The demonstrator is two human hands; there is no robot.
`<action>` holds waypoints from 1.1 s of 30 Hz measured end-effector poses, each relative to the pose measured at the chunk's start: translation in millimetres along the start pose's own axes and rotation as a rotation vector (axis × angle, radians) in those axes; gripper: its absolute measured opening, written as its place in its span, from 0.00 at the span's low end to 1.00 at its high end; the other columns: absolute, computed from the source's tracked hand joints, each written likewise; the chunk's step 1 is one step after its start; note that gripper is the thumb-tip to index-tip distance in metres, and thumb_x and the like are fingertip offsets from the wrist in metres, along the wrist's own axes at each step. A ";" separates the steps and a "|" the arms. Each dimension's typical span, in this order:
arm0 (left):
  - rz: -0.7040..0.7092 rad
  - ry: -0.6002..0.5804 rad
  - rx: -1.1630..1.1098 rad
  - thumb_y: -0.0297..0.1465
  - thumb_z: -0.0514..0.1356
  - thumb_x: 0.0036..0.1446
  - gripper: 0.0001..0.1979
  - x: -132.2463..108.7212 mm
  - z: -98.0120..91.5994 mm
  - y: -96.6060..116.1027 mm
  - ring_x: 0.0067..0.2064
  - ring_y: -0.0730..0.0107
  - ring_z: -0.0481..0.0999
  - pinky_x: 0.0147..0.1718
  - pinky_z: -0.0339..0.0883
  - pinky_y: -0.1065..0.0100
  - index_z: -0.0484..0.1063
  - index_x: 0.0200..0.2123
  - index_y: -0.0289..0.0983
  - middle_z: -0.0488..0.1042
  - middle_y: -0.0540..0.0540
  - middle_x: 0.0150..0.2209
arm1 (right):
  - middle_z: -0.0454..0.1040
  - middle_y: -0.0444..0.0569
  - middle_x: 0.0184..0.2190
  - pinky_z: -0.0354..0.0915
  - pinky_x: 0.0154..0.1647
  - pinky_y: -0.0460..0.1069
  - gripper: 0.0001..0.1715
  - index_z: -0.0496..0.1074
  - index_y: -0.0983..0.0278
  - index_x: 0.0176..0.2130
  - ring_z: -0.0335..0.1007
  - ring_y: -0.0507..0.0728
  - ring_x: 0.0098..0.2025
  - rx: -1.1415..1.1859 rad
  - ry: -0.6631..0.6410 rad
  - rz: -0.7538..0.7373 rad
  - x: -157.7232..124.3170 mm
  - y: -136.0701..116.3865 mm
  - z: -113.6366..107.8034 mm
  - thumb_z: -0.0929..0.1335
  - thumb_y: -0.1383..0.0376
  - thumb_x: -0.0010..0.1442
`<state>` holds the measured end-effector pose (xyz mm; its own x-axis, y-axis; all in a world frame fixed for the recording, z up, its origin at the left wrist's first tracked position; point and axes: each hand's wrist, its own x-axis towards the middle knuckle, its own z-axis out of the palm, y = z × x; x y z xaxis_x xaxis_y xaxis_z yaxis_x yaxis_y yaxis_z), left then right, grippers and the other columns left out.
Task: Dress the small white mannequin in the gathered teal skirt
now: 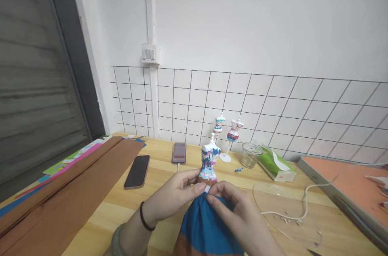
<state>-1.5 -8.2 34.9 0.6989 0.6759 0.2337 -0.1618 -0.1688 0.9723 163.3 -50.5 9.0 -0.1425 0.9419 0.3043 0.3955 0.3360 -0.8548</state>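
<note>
A small painted dress-form figure point(209, 163) stands above a gathered skirt of blue crepe paper point(202, 223) with a brown band at the bottom. My left hand point(172, 197) pinches the paper at the figure's waist from the left, a black band on its wrist. From the right, my right hand point(239, 211) pinches the same gathered edge. Both hands' fingertips meet just under the figure's base.
Two more small dress forms point(227, 133) stand by the tiled wall. Nearby lie a glass cup point(250, 155), a green tissue pack point(276, 165), two phones point(138, 172), brown crepe paper point(69, 183), a clear plastic disc point(281, 207) and an orange-topped board point(348, 187).
</note>
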 end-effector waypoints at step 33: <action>-0.065 0.391 -0.173 0.31 0.60 0.54 0.16 1.2 -19.2 -6.3 0.44 0.65 0.71 0.42 0.62 0.68 0.71 0.46 0.34 0.75 0.42 0.43 | 0.70 0.55 0.33 0.66 0.30 0.51 0.15 0.67 0.68 0.46 0.66 0.57 0.33 -0.736 0.182 -0.850 -10.4 -16.6 2.1 0.62 0.74 0.57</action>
<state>-13.0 7.5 29.2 0.4006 0.9077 0.1252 -0.2635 -0.0168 0.9645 156.3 -65.9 19.1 -0.5087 0.3749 0.7750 0.6788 0.7284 0.0932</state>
